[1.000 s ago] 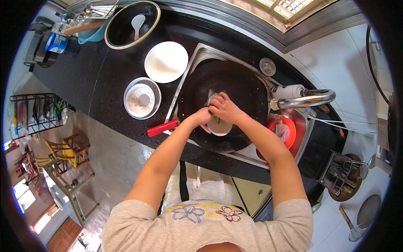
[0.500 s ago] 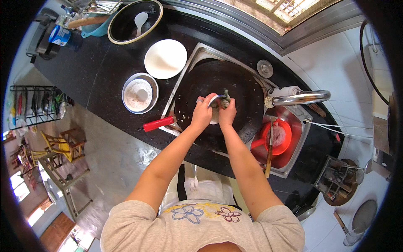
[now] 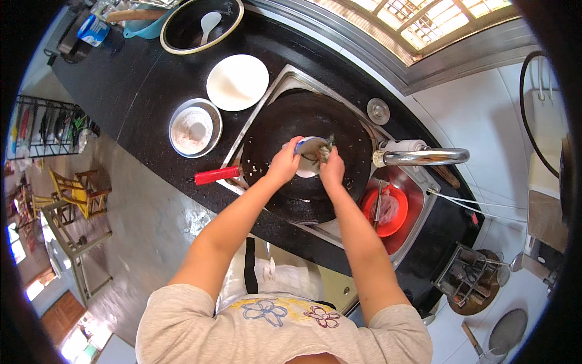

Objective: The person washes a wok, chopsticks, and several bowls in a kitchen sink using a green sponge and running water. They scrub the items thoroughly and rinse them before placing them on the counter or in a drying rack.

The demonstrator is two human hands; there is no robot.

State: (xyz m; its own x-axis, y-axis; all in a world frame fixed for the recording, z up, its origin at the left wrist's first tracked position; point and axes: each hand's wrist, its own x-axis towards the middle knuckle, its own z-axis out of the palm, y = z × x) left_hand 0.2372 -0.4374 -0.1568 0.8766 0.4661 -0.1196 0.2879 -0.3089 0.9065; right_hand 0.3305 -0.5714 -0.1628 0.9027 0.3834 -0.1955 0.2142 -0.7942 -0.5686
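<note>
Over a large dark wok (image 3: 339, 118) with a red handle (image 3: 216, 175), set across a metal sink (image 3: 295, 74), I hold a small white bowl (image 3: 307, 168) with a blue rim. My left hand (image 3: 285, 162) grips the bowl's left side, tilting it so that its inside shows. In my right hand (image 3: 332, 168) is a crumpled greenish scrubbing cloth (image 3: 326, 149), pressed at the bowl's right edge. Part of the cloth is hidden by the fingers. Small pale bits stick to the wok's inner wall.
Left of the sink are a white plate (image 3: 237, 82) and stacked bowls (image 3: 193, 130) with whitish residue. A black basin (image 3: 182, 30) holds a white rice paddle (image 3: 210, 28). The faucet (image 3: 427, 157) juts in from the right, above a red dipper (image 3: 394, 212) in the second basin.
The bowl has turned in my hands, so more of its inside shows. My right hand has moved slightly with the cloth along its edge. The whole view has shifted a little.
</note>
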